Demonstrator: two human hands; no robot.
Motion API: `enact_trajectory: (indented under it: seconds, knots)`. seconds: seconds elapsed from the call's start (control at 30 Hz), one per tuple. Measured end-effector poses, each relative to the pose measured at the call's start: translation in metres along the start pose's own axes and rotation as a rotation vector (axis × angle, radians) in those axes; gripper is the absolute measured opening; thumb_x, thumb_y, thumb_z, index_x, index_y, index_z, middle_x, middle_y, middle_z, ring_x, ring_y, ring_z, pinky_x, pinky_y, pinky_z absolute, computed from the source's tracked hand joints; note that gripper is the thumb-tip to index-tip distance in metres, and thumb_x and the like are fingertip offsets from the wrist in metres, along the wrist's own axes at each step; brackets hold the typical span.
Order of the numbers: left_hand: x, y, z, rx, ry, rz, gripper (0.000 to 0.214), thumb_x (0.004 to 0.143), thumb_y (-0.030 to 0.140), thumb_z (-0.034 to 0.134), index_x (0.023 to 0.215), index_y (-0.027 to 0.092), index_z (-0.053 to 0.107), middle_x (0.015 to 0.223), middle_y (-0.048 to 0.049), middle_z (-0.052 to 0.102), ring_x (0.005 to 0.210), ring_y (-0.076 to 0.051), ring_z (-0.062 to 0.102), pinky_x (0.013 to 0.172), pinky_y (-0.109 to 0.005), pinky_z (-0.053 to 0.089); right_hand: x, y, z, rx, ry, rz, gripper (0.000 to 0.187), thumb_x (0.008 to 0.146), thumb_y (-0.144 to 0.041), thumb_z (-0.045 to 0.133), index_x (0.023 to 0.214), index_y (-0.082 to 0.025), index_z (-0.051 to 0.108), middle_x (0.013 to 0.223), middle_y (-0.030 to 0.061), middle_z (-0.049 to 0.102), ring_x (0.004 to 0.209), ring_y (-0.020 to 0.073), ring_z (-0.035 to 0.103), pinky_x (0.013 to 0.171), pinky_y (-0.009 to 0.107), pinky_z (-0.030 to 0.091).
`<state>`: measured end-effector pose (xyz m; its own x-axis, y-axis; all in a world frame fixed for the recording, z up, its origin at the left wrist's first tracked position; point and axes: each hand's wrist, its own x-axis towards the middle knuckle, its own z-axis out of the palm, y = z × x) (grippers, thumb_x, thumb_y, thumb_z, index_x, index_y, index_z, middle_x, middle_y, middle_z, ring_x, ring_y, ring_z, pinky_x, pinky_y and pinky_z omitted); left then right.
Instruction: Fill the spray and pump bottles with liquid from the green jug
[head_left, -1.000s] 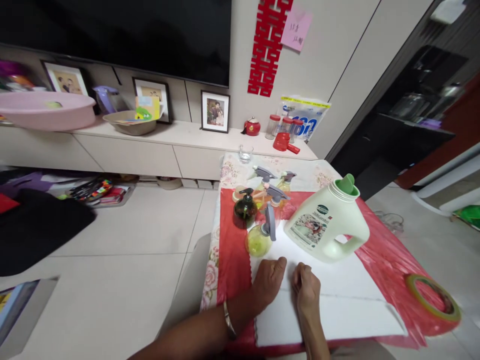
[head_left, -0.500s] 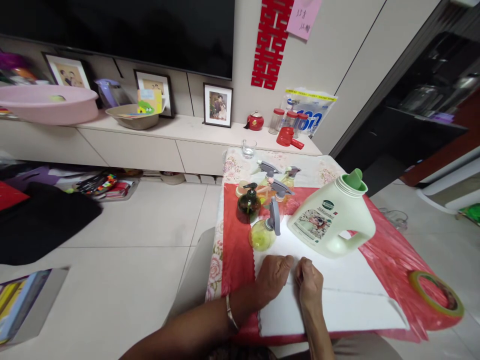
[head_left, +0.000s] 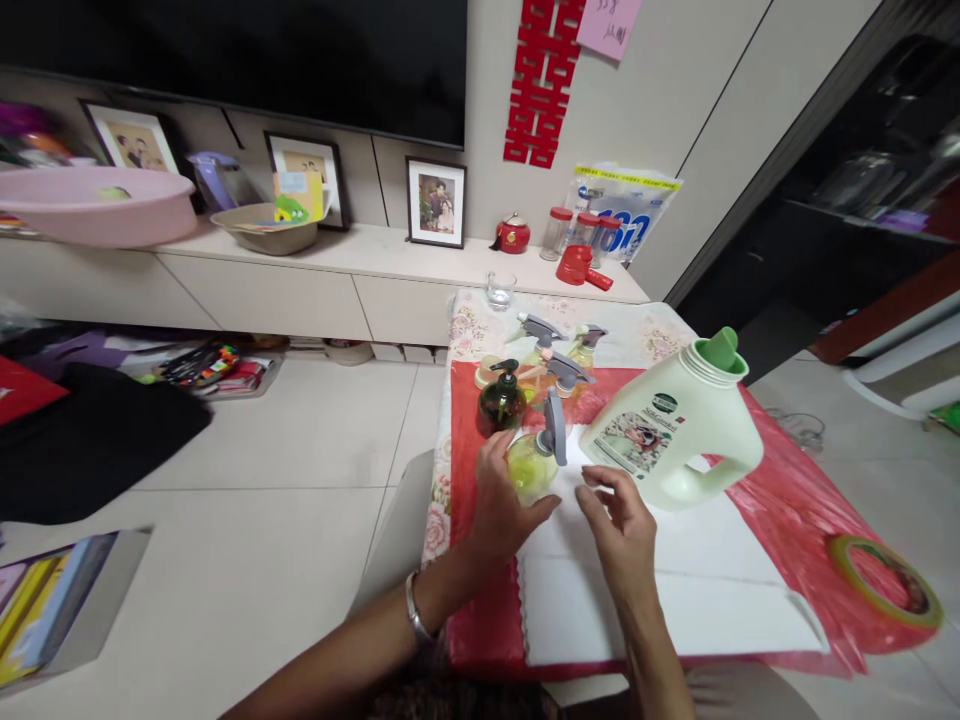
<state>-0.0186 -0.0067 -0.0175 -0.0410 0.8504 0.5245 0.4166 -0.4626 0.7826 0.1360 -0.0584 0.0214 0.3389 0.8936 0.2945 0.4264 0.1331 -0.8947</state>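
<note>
My left hand (head_left: 504,505) cups the near-left side of a clear spray bottle (head_left: 531,470) of yellowish liquid with a grey trigger head. Its fingers lie along the bottle's left side and its thumb is stretched out in front; whether they touch cannot be made out. To the right, my right hand (head_left: 619,515) hovers over the white sheet (head_left: 600,620), fingers bent and apart, with nothing in them. A dark green pump bottle (head_left: 501,402) stands just behind the spray bottle. At the right is a large pale green jug (head_left: 679,430) with a green spout.
More spray bottles (head_left: 568,372) stand at the back of the table. A glass cup (head_left: 500,291) sits near its far edge. On the red plastic cover (head_left: 787,490) at right lies a roll of tape (head_left: 885,580). Behind runs a low cabinet (head_left: 367,248) with frames and jars.
Both hands were closed in fists side by side on the white sheet. They have opened; the left has moved forward and left to the spray bottle, the right has lifted slightly forward.
</note>
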Motion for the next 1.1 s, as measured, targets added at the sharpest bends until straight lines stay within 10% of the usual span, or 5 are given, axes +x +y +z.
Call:
enact_trajectory:
  seconds: [0.3,0.57,1.1]
  knots:
    - [0.004,-0.002,0.030,-0.026,0.036,-0.057,0.064,0.081,0.040,0.070,0.136,0.022,0.040,0.125,-0.0179,0.058,0.118,-0.037,0.060,0.099,-0.060,0.053,0.028,-0.024,0.040,-0.087,0.003,-0.175,0.041,0.087,-0.050,0.069,0.110,-0.017,0.067,0.108,0.0042,0.059,0.096,0.0119,0.056,0.078,0.021,0.048]
    - [-0.011,0.016,0.033,-0.019,-0.030,0.018,0.052,0.082,0.035,0.066,0.128,0.023,0.044,0.118,-0.0153,0.062,0.107,-0.034,0.063,0.091,-0.059,0.056,0.015,-0.031,0.020,-0.160,0.080,-0.173,0.040,0.087,-0.052,0.072,0.092,-0.013,0.063,0.093,0.0050,0.057,0.083,0.0120,0.051,0.074,0.022,0.042]
    - [-0.007,0.022,0.022,-0.146,-0.238,-0.050,0.052,0.070,0.030,0.073,0.119,0.024,0.055,0.112,-0.0117,0.068,0.101,-0.033,0.067,0.088,-0.053,0.058,0.004,-0.007,0.013,0.156,-0.142,-0.083,0.038,0.103,-0.042,0.055,0.131,-0.016,0.059,0.127,0.0083,0.056,0.120,0.0165,0.055,0.106,0.029,0.046]
